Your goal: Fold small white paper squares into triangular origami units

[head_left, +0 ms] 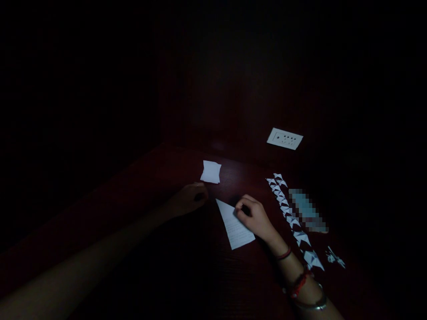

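A folded sheet of paper (237,229) with lines of writing lies on the dark red table, its pointed corner facing away from me. My right hand (252,214) is closed, thumb and fingertips together at the sheet's upper right edge; what is under the fingertips is hidden. Left of the sheet's tip, my left hand (191,198) is curled with nothing visible in it, apart from the paper and dimly lit. Just beyond it lies a small stack of white paper squares (211,172).
Right of my right arm runs a long row of folded paper pieces (289,216). Beside it are a blurred-out bluish object (307,210) and a small pale bundle (335,258). A white socket plate (284,138) sits on the back panel. The surroundings are very dark.
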### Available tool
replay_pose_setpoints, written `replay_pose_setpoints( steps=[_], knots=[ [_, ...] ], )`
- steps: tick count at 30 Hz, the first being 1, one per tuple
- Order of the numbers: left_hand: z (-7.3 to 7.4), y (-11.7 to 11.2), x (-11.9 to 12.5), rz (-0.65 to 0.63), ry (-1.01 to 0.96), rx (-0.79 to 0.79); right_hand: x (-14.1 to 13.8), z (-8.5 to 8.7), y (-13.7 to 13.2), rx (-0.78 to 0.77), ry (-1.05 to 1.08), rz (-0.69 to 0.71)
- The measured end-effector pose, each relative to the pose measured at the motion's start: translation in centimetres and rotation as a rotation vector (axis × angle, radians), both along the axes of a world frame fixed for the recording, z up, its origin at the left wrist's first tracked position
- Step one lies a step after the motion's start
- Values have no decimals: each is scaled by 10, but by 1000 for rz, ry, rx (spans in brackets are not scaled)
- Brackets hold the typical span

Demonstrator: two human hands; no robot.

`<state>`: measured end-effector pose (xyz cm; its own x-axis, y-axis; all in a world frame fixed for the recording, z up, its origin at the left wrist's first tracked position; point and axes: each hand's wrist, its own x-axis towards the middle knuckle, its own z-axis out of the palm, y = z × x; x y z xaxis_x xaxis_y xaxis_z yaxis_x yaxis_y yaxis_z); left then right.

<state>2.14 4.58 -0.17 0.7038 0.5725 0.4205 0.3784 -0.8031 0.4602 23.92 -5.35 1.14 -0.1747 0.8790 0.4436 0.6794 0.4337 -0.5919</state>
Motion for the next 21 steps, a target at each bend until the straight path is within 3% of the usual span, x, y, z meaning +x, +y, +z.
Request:
replay_pose_setpoints(
  steps=[3, 7, 12, 14, 21],
  knots=[
    [-1, 1, -1, 71, -13, 24, 3, -5, 4, -20, 44, -114],
    [-6, -9, 7, 75, -15, 93, 2, -14, 7, -60, 32, -124],
    [-17, -18, 11, -238, 147, 347, -3, -18, 5, -50, -15, -93],
    [-20, -18, 10, -283, 188, 365, -3, -18, 3, -54, -28, -110],
    [-13, -27, 17, -145, 296, 397, 7, -16, 2, -137, 37, -259]
  ],
)
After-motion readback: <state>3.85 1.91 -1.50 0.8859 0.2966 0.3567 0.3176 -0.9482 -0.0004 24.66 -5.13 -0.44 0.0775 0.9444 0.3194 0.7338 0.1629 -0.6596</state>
